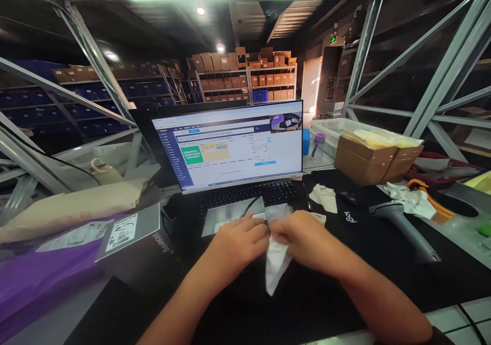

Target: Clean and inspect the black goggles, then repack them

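My right hand is closed round a white piece of paper or tissue, whose pointed end hangs below the fist. Its fingers are slightly blurred. My left hand meets it from the left, fingers bent and pressed together; what lies under its fingertips is hidden. Behind the left hand is a flat silvery box or panel with a dark cord-like strip across it. A clear plastic piece shows just beyond both hands.
A monitor and keyboard stand behind. Right are crumpled white paper, a mouse, a barcode scanner and a cardboard box. Left lie a grey box and purple packaging.
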A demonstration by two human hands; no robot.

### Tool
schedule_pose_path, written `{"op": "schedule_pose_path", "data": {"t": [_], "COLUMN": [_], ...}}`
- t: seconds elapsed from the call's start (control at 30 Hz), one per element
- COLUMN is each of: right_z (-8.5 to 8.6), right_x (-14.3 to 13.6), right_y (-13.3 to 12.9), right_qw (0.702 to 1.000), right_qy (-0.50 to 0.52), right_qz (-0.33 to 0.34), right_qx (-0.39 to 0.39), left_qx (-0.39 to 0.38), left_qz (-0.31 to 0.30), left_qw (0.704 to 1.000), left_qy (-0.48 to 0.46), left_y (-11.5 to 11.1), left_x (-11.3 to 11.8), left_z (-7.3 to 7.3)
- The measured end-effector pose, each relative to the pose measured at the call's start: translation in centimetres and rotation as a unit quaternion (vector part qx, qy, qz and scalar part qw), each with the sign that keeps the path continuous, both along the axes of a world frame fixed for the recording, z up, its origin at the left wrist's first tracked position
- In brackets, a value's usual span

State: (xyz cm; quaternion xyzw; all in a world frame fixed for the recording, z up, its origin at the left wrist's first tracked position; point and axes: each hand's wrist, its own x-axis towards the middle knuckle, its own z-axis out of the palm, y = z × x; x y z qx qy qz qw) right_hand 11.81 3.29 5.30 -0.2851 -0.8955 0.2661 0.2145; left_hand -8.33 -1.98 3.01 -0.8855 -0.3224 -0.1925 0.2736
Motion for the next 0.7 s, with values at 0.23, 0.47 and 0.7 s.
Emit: {"op": "schedule_pose_path", "data": {"t": [0.23, 0.47, 0.7], "right_z": [1.2, 0.2, 0.6], "right_x": [5.2, 4.3, 4.8], "right_y": [5.3, 6.2, 7.3], "right_qw": [0.944, 0.918, 0.882], "right_qy": [0.083, 0.213, 0.411], "right_qz": [0.210, 0.088, -0.122], "right_qx": [-0.241, -0.321, -0.194], "left_qx": [-0.096, -0.085, -0.066], "left_qz": [-0.043, -0.030, -0.021], "left_qw": [0.991, 0.982, 0.974], "left_qy": [-0.085, -0.164, -0.214], "left_y": [-0.9, -0.4, -0.6], "left_x": [-0.6, -0.2, -0.5], "left_z": [1.1, 0.5, 0.7]}}
